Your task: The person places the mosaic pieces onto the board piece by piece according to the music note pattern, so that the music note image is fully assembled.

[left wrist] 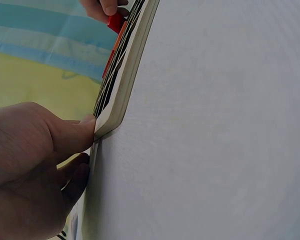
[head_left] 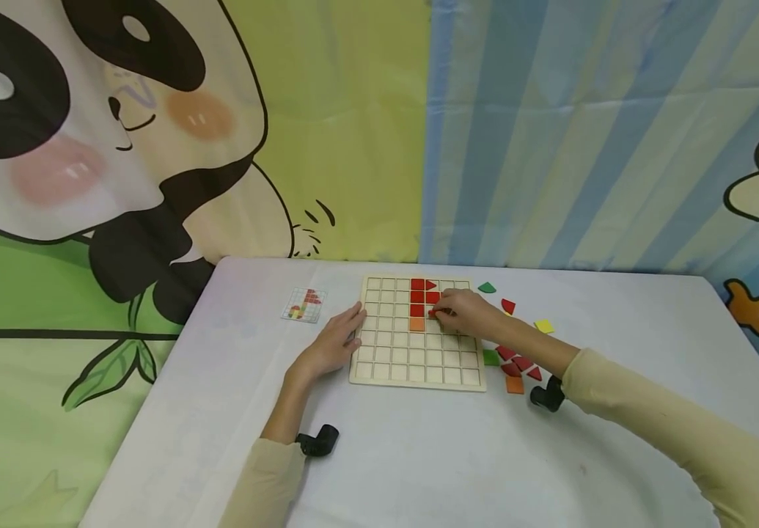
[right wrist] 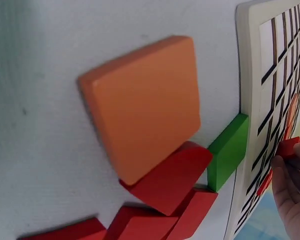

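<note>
My left hand (head_left: 333, 343) rests against the left edge of a wooden grid board (head_left: 419, 387), its thumb and fingertips touching the rim. Over the board, my right hand (head_left: 468, 312) pinches a small red tile (right wrist: 288, 147) between thumb and fingers; the fingers partly hide its shape. Beside it on the grid lie red square tiles (head_left: 417, 297), a red triangle tile (head_left: 430, 284) and an orange square tile (head_left: 416, 324). The right wrist view shows another orange square tile (right wrist: 145, 105) on the table, close to a green tile (right wrist: 228, 152).
Several loose red tiles (head_left: 522, 363) lie right of the board, under the right forearm. Farther back are a green tile (head_left: 487, 287) and a yellow tile (head_left: 543, 326). A card with a coloured grid pattern (head_left: 304, 305) lies left of the board on the white table (head_left: 419, 455).
</note>
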Tool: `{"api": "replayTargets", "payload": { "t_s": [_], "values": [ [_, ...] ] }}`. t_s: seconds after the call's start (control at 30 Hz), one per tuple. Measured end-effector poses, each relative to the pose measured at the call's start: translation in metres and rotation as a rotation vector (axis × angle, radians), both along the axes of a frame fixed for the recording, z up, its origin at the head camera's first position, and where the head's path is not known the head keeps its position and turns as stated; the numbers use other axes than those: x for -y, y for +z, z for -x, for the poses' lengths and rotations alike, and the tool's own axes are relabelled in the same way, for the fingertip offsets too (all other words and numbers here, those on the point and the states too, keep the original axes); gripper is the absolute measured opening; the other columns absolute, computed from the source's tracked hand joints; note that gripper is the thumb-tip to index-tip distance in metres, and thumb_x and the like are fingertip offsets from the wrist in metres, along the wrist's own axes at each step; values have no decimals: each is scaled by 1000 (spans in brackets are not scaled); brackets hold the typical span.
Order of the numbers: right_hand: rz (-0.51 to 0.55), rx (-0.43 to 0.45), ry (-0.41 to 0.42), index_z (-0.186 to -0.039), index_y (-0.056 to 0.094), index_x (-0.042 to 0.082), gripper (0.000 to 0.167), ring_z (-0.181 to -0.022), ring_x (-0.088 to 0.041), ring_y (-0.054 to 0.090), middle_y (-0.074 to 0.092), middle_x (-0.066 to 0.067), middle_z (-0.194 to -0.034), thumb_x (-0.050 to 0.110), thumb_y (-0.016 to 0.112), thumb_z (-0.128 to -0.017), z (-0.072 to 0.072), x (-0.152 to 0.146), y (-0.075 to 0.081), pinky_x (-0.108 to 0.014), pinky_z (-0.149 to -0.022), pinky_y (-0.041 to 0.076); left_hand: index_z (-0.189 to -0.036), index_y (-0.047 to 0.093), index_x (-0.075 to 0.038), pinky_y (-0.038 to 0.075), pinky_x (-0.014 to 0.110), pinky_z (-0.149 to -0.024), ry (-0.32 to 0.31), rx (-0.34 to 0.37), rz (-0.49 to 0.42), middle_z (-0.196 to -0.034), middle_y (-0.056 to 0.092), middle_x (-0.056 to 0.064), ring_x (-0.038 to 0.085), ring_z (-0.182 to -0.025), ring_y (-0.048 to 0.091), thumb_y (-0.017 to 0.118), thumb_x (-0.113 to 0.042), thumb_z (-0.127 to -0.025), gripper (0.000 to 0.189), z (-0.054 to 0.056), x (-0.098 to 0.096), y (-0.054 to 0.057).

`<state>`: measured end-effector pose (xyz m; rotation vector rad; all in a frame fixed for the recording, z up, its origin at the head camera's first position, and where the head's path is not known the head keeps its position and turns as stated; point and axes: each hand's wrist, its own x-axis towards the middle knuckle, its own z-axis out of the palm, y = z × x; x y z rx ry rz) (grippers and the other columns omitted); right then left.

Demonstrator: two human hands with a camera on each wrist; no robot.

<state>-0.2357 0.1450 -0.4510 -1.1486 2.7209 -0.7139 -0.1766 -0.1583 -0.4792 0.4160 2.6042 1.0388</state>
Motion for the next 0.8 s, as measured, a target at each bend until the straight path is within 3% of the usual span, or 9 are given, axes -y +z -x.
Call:
{"api": "replayTargets", "payload": {
  "t_s": [0.57,0.8],
  "values": [
    [-24,-77,17,-104,78,-9,14,-80,-26,68,67,-14,-88,-3,71,-93,4,7,0,-31,-69,58,-161,31,0,20,57,-128,12,-7,8,-174,16,12,39,-159,15,52,-5,-106,59,1,1,-1],
    [-57,-56,-4,-102,79,-6,13,-87,-29,70,68,-14,-91,-1,72,-92,5,9,0,-35,-76,61,-161,30,-2,19,56,-128,18,2,9,-174,15,10,37,-160,15,52,-6,-106,60,1,0,0]
  ]
}}
